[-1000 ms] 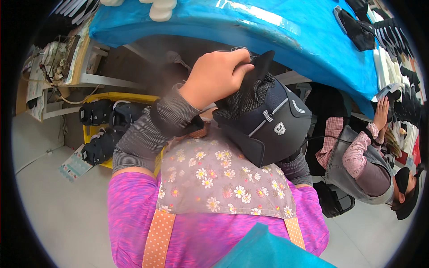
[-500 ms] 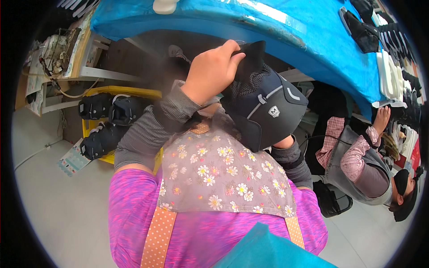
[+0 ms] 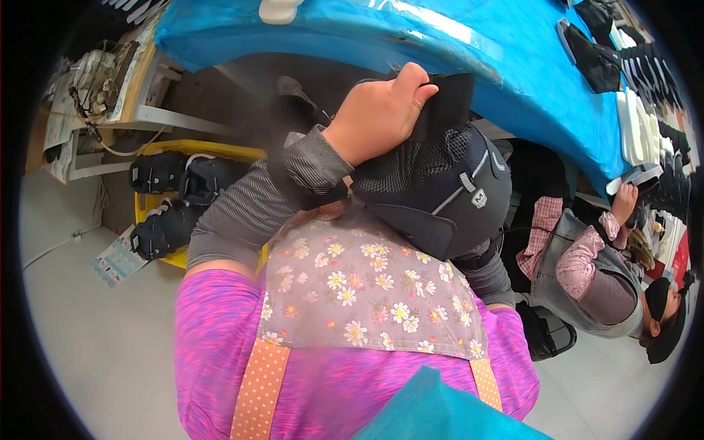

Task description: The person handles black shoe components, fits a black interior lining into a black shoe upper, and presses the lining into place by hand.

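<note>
In front of my chest hangs a black padded boot liner (image 3: 458, 202), with a mesh panel, a thin grey cord with a toggle, and a pale badge. It sits tilted, its mesh turned up. My left hand (image 3: 378, 114) is closed on a stiff black flap (image 3: 449, 103) at its upper end, pinched between thumb and fingers. My right forearm, in a grey striped sleeve, reaches up behind the liner from below. The liner hides my right hand, so its fingers cannot be seen.
A blue-covered table (image 3: 352, 37) runs along the far side, a white form (image 3: 280, 10) on its edge. Left stands a yellow crate (image 3: 242, 152) with several similar black liners. At right a co-worker (image 3: 598, 271) handles something by white forms (image 3: 636, 125). A black bag-like object (image 3: 544, 331) lies on the floor.
My left hand and the flap have moved right and slightly down. The liner has turned, showing more mesh, its badge shifting right. My right hand, partly visible before, is now hidden.
</note>
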Demonstrator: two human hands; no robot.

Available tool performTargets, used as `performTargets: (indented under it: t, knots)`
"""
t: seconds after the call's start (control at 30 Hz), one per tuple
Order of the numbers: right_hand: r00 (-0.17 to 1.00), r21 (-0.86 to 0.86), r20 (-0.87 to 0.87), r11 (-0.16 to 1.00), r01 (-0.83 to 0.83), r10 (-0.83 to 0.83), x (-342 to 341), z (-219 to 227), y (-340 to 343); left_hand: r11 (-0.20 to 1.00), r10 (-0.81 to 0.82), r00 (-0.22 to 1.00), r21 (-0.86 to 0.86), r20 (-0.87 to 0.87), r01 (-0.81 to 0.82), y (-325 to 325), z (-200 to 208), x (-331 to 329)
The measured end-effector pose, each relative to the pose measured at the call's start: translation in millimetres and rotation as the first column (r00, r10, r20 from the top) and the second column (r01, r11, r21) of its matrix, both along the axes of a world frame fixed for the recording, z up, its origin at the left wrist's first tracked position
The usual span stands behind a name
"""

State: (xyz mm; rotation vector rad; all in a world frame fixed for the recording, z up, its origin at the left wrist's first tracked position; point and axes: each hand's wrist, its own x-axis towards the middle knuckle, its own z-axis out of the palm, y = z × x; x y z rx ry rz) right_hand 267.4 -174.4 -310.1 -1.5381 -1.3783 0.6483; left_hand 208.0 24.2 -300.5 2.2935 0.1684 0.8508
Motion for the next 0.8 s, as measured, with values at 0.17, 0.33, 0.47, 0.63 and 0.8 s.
performTargets:
  t: [0.17,0.33,0.47,0.63,0.8]
  knots:
    - [1.000,-0.007,-0.002,1.000,0.002,-0.002,9,-16,15,0.992,0.065,0.995,0.109,-0.071,-0.058,5,-13,-2]
    - [0.999,0.009,-0.040,1.000,0.023,-0.023,11,-11,11,0.979,0.082,0.993,0.181,0.090,-0.097,8,-10,0]
    - [0.996,0.039,-0.079,0.998,0.051,-0.048,15,-4,6,0.965,0.041,0.986,0.248,0.161,-0.081,9,-1,2]
    - [0.993,0.061,-0.107,0.996,0.065,-0.058,6,4,-6,0.998,0.004,0.940,0.057,0.342,-0.025,-2,-4,10]
    - [0.986,0.076,-0.147,0.993,0.087,-0.076,8,1,-8,0.998,0.028,0.970,-0.060,0.243,-0.014,-18,-23,10]
